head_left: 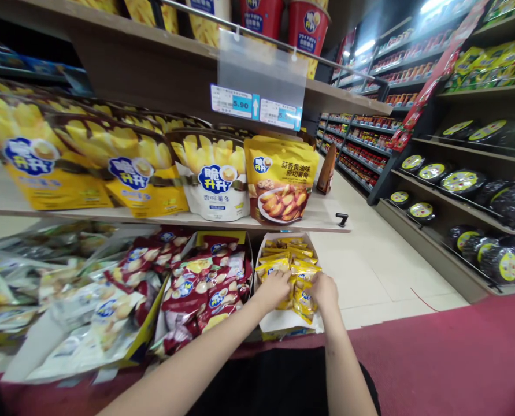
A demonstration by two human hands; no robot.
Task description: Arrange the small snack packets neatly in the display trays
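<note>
A white open box [271, 323] on the floor level holds several small yellow snack packets [304, 300] with blue logos. Both of my hands reach down into it. My left hand [276, 287], fingers curled, is closed on a yellow packet at the box's left side. My right hand [325, 290] pinches the edge of another yellow packet at the right side; its fingertips are partly hidden. The packets behind the hands lie in loose rows.
Left of the box stands a carton of dark red snack bags [217, 297], then white bags [103, 323]. Above, a shelf [326, 221] carries large yellow and white pouches [216, 193] and juts out over the boxes. Shelves of black round packages [463, 180] stand right.
</note>
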